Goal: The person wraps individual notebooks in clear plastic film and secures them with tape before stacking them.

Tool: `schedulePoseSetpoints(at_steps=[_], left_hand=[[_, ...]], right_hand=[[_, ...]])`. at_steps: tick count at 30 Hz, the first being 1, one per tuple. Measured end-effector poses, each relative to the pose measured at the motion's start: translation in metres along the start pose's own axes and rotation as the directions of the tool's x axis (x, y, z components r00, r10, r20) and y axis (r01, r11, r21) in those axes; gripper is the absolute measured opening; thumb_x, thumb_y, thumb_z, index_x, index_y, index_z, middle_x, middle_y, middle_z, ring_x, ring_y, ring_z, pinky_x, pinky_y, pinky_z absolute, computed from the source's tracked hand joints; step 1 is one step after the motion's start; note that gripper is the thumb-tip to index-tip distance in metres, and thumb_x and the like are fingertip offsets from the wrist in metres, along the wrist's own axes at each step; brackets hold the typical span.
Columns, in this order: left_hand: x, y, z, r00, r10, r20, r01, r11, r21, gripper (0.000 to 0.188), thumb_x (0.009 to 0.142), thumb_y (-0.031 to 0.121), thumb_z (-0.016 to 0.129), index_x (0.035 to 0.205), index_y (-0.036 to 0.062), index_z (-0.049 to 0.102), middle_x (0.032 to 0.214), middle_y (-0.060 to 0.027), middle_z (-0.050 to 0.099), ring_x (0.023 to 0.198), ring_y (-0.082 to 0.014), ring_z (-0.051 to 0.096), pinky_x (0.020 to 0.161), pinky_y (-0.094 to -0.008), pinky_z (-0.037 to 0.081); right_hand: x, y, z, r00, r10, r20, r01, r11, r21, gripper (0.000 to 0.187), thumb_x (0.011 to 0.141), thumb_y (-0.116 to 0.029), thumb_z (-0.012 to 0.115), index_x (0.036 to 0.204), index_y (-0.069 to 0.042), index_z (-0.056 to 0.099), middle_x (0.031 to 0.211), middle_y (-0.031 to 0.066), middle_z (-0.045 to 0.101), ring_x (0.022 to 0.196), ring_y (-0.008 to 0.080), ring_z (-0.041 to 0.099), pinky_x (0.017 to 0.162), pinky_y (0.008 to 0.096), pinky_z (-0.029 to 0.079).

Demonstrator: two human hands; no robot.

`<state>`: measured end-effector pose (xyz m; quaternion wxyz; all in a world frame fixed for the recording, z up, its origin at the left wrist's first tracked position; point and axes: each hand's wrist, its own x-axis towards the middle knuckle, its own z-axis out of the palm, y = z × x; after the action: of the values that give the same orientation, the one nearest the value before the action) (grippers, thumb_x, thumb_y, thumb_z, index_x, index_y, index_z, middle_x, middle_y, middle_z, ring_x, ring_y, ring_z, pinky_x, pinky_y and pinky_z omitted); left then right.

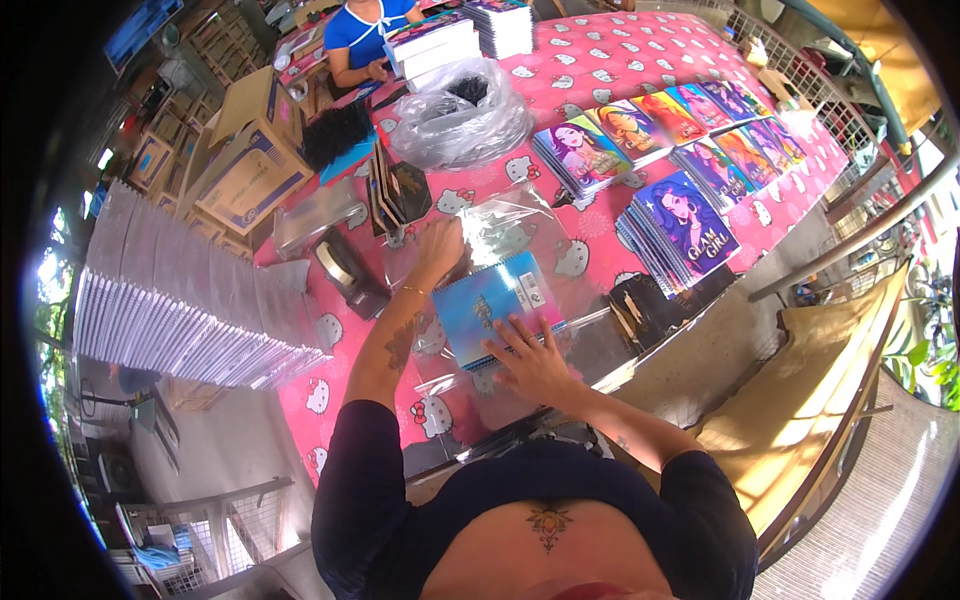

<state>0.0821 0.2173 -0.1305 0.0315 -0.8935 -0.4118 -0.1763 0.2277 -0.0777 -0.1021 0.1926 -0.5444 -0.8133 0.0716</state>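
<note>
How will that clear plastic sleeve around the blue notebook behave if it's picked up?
The clear plastic sleeve looks thin and crinkled, so probably floppy and light. Its glossy surface suggests slipperiness. The blue spiral notebook likely stiffens whatever part it fills.

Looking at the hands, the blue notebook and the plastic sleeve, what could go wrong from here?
1. The right hand presses only the near edge of the blue notebook, so it might slide on the glossy sleeve.
2. The left hand works at the sleeve beside the tape dispenser; an elbow or wrist could perhaps knock it.
3. The sleeve is thin and crumpled; the notebook's spiral might snag it.
</note>
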Motion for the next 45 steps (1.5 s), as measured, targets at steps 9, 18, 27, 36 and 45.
schedulePoseSetpoints(at_steps=[9,18,27,36,45], left_hand=[[-0.021,0.045,-0.072,0.978,-0.137,0.158,0.201,0.822,-0.533,0.032,0.083,0.021,0.068,0.110,0.0073,0.059,0.079,-0.0167,0.065,0.077,-0.0353,0.064,0.064,-0.0448,0.045],[-0.106,0.146,-0.085,0.978,-0.209,-0.017,0.195,0.936,-0.294,0.018,0.087,0.010,0.060,0.101,0.0055,0.070,0.104,-0.0108,0.070,0.095,-0.0328,0.065,0.081,-0.0422,0.054],[-0.132,0.196,-0.049,0.891,-0.419,-0.175,0.345,0.875,-0.339,0.023,0.093,0.013,0.053,0.107,0.0007,0.066,0.113,-0.0198,0.067,0.110,-0.0369,0.063,0.090,-0.0446,0.053],[-0.142,0.195,-0.054,0.918,-0.392,-0.066,0.353,0.879,-0.319,0.036,0.092,0.011,0.053,0.125,0.0005,0.060,0.125,-0.0199,0.062,0.119,-0.0379,0.058,0.099,-0.0462,0.048],[-0.191,0.214,-0.076,0.879,-0.466,-0.098,0.475,0.875,0.094,0.051,0.099,0.032,0.045,0.137,-0.0021,0.049,0.141,-0.0220,0.049,0.141,-0.0314,0.037,0.114,-0.0449,0.032]], right_hand=[[-0.001,0.005,0.000,1.000,-0.025,-0.002,0.025,1.000,-0.009,0.061,0.085,-0.039,0.067,0.140,-0.021,0.048,0.151,0.0126,0.036,0.142,0.0350,0.031,0.107,0.0697,0.024],[0.004,0.012,0.008,0.993,-0.100,-0.063,0.099,0.995,-0.021,0.065,0.082,-0.042,0.069,0.139,-0.016,0.050,0.146,0.0163,0.039,0.140,0.0371,0.034,0.103,0.0714,0.024],[0.006,0.031,0.028,0.991,-0.133,0.008,0.133,0.987,-0.085,0.071,0.083,-0.042,0.066,0.142,-0.009,0.046,0.154,0.0218,0.030,0.144,0.0372,0.026,0.106,0.0747,0.015],[0.012,0.049,-0.041,0.975,-0.106,-0.195,0.131,0.985,0.116,0.056,0.074,-0.021,0.074,0.125,-0.005,0.055,0.131,0.0145,0.046,0.128,0.0276,0.041,0.110,0.0566,0.023],[0.023,0.087,-0.012,0.938,-0.340,0.071,0.347,0.911,-0.222,0.062,0.077,-0.031,0.073,0.128,-0.002,0.055,0.121,0.0098,0.057,0.112,0.0246,0.056,0.095,0.0405,0.040]])
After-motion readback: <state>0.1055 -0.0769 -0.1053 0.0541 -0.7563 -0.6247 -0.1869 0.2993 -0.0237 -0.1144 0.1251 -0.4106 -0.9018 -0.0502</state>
